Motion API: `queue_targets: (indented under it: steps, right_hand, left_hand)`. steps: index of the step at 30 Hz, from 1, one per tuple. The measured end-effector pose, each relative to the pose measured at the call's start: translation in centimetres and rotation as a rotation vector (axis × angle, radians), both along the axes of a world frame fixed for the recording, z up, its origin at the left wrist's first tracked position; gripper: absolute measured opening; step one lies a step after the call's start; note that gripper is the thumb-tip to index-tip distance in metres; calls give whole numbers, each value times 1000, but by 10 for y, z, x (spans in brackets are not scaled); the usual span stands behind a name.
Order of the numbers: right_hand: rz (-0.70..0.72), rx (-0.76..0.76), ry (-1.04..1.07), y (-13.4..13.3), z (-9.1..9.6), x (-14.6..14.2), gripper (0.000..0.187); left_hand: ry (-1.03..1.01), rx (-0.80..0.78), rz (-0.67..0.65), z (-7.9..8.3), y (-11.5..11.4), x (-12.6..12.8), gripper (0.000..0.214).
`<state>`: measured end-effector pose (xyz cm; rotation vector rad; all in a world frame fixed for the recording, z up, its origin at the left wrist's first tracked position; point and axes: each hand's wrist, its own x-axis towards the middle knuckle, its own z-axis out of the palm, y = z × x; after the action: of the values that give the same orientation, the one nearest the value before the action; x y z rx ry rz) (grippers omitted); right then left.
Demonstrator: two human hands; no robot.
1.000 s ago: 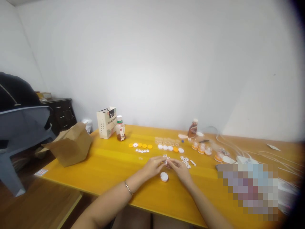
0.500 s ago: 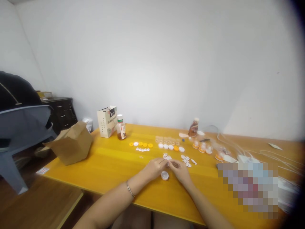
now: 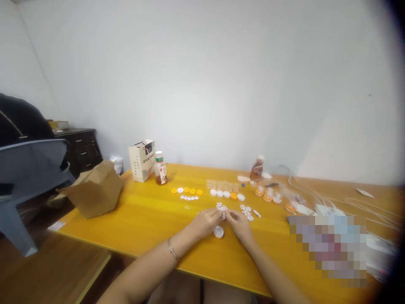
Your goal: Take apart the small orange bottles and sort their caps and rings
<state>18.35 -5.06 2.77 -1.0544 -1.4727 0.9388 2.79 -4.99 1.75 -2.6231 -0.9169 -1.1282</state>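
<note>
Two bags are sitting toward the left end of the yellow table point(image 3: 139, 223): a crumpled brown paper bag point(image 3: 95, 190) hanging over the left edge and a white gift bag point(image 3: 141, 166) near the far edge, beside a bottle of brown drink point(image 3: 160, 169). A row of yellow and white caps point(image 3: 186, 191) is lying farther right, above tiny white pieces point(image 3: 189, 197). Near the front edge, the left hand point(image 3: 204, 222) (a thin bangle point(image 3: 172, 250) is circling its wrist) and the right hand point(image 3: 240, 224) are curling inward, almost closed, with their fingers point(image 3: 229, 215) meeting at a small white piece point(image 3: 223, 215); which hand has hold of it is too small to tell. A white cap point(image 3: 218, 232) is resting just below them, dotted white pieces point(image 3: 246, 212) are lying just right, and white and orange caps point(image 3: 226, 194) are lining up beyond. Clear cups point(image 3: 268, 195) and white cables point(image 3: 316, 198) are lying toward the right end.
</note>
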Motion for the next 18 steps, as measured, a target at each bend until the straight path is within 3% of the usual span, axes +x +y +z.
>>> queue_targets:
  steps: [9,18]
  right_hand:
    - [172,-102,159,8,-6,2,33]
    - [159,-118,141,7,-4,2,34]
  left_hand:
    - [-176,-78,-52,5,2,-5,22]
    - [-302,-243,-48,4,0,-5,25]
